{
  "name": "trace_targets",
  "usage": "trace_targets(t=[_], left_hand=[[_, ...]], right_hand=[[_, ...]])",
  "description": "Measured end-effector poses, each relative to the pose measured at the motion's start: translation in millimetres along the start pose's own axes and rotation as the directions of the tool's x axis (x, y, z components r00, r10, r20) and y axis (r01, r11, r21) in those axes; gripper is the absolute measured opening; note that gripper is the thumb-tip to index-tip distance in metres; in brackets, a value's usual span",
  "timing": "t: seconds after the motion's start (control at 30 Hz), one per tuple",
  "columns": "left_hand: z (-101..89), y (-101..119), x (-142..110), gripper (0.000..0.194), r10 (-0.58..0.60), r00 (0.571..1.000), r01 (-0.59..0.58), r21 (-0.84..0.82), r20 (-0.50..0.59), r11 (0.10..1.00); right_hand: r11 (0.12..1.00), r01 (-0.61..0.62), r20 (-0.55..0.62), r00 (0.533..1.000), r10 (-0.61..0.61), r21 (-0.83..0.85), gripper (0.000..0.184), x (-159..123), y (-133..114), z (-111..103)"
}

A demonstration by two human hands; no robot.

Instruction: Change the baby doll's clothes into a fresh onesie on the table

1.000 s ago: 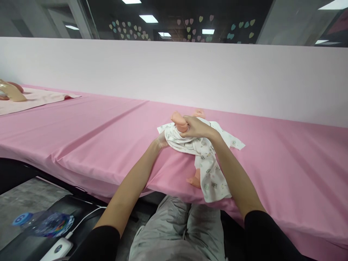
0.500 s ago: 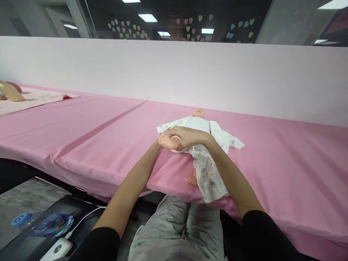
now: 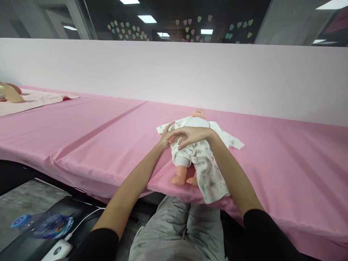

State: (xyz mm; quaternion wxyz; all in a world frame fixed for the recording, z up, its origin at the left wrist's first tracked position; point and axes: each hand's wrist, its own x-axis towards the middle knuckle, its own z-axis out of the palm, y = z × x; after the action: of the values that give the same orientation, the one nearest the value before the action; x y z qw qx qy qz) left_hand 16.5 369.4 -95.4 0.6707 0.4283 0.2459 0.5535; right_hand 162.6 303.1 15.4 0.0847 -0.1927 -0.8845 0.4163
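A baby doll point(image 3: 190, 125) lies on its back on the pink table cover point(image 3: 95, 130), head toward the far wall, feet point(image 3: 178, 178) at the near edge. It wears white printed trousers point(image 3: 202, 163) and an open printed top point(image 3: 231, 139). My right hand point(image 3: 187, 136) rests over the doll's waist, fingers spread and loosely curled on the trouser waistband. My left hand point(image 3: 164, 136) lies at the doll's left hip, partly hidden under my right hand, fingers touching the cloth.
A pale pink partition wall point(image 3: 174, 72) runs behind the table. At the far left lies a light pink cloth point(image 3: 35, 99) with another doll point(image 3: 9, 92) on it. Below the table edge are a water bottle point(image 3: 43, 224), a white device with a cable point(image 3: 58, 248), and my grey-trousered knees point(image 3: 176, 232).
The doll's left leg, held raised and bunched in cloth, has come down through the trouser leg and now lies flat; my hands let go of the foot and moved to the waist.
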Motion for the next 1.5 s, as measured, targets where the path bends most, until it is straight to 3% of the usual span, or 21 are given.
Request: trace_targets(t=[0.07,0.1,0.17,0.23,0.27,0.33,0.37,0.43,0.5,0.6,0.73,0.8,0.9,1.03,1.1,1.17,1.2,1.27,1.37,1.43,1.5], left_hand=[[1.0,7.0,4.3,0.059,0.07,0.995,-0.071,-0.026,-0.067,0.997],[1.5,10.8,5.8,0.061,0.086,0.993,-0.091,-0.057,-0.08,0.994],[3.4,17.5,6.6,0.061,0.078,0.996,-0.084,-0.138,-0.047,0.987],[6.6,22.0,4.7,0.057,0.044,0.999,-0.04,-0.192,0.015,0.981],[8.5,23.4,3.0,0.054,0.02,0.999,-0.01,-0.207,0.045,0.978],[12.0,25.2,-1.0,0.049,-0.026,0.994,0.05,-0.225,0.107,0.973],[13.3,25.8,-2.9,0.049,-0.041,0.99,0.072,-0.232,0.134,0.97],[14.5,26.8,-5.8,0.049,-0.048,0.984,0.089,-0.24,0.172,0.967],[13.8,27.5,-7.2,0.051,-0.047,0.98,0.092,-0.228,0.195,0.969],[10.1,27.9,-6.6,0.054,-0.056,0.976,0.1,-0.201,0.211,0.975],[5.3,28.9,-5.4,0.056,-0.025,0.987,0.06,-0.225,0.156,0.972],[4.2,31.1,-6.4,0.055,-0.001,0.992,0.031,-0.231,0.13,0.972],[2.6,36.2,-8.6,0.052,0.011,0.992,0.02,-0.248,0.124,0.969],[-1.3,37.3,-5.6,0.049,0.033,0.993,-0.005,-0.243,0.115,0.97],[-2.2,30.7,-1.9,0.045,0.053,0.997,-0.047,-0.097,0.064,0.994],[-0.8,19.6,0.3,0.037,0.121,0.992,-0.112,0.204,-0.032,0.972],[1.0,13.8,0.2,0.034,0.187,0.98,-0.148,0.375,-0.07,0.915],[7.0,4.9,-2.8,0.035,0.326,0.945,-0.237,0.62,-0.032,0.748],[23.1,4.5,-11.9,0.034,0.444,0.888,-0.397,0.681,0.116,0.616],[36.6,10.1,-18.6,0.028,0.453,0.867,-0.476,0.619,0.209,0.625],[48.1,14.5,-23.9,0.03,0.393,0.861,-0.509,0.562,0.324,0.652]], right_hand=[[0.998,0.012,-0.204,0.979,-0.001,0.054,0.037,-9.8,-1.9,-8.9],[0.998,0.019,-0.332,0.943,0.003,0.064,0.035,-14.4,-1.2,-13.4],[1.0,-0.011,-0.574,0.819,0.021,0.021,0.029,-22.0,4.4,-21.5],[0.979,-0.186,-0.718,0.693,0.071,-0.082,0.029,-26.4,14.9,-27.6],[0.94,-0.315,-0.726,0.676,0.125,-0.131,0.031,-27.2,21.0,-29.5],[0.83,-0.501,-0.628,0.735,0.257,-0.247,0.036,-26.7,32.3,-30.8],[0.802,-0.519,-0.547,0.781,0.303,-0.297,0.038,-25.7,36.6,-30.4],[0.839,-0.439,-0.412,0.863,0.294,-0.322,0.046,-23.2,41.2,-28.1],[0.908,-0.33,-0.377,0.9,0.22,-0.257,0.059,-21.5,40.5,-25.3],[0.946,-0.267,-0.369,0.911,0.186,-0.182,0.069,-22.5,34.8,-23.7],[0.962,-0.238,-0.301,0.934,0.191,-0.13,0.037,-30.7,33.5,-28.7],[0.968,-0.245,-0.286,0.933,0.22,-0.054,0.029,-36.3,39.2,-31.9],[0.963,-0.229,-0.27,0.927,0.26,0.144,0.029,-43.4,53.3,-33.9],[0.88,-0.149,-0.234,0.932,0.277,0.45,0.043,-47.1,72.0,-31.5],[0.846,-0.125,-0.243,0.927,0.286,0.519,0.043,-46.4,79.0,-29.6],[0.845,-0.128,-0.251,0.922,0.295,0.52,0.04,-44.8,84.2,-27.1],[0.857,-0.139,-0.256,0.92,0.297,0.497,0.037,-43.8,86.1,-25.4],[0.902,-0.165,-0.298,0.907,0.298,0.399,0.03,-41.2,88.2,-21.1],[0.961,-0.247,-0.498,0.822,0.276,0.125,0.02,-36.1,84.3,-13.7],[0.963,-0.27,-0.646,0.738,0.195,-0.019,0.017,-32.5,75.2,-9.3],[0.971,-0.233,-0.749,0.652,0.117,-0.051,0.014,-30.2,62.1,-5.2]])
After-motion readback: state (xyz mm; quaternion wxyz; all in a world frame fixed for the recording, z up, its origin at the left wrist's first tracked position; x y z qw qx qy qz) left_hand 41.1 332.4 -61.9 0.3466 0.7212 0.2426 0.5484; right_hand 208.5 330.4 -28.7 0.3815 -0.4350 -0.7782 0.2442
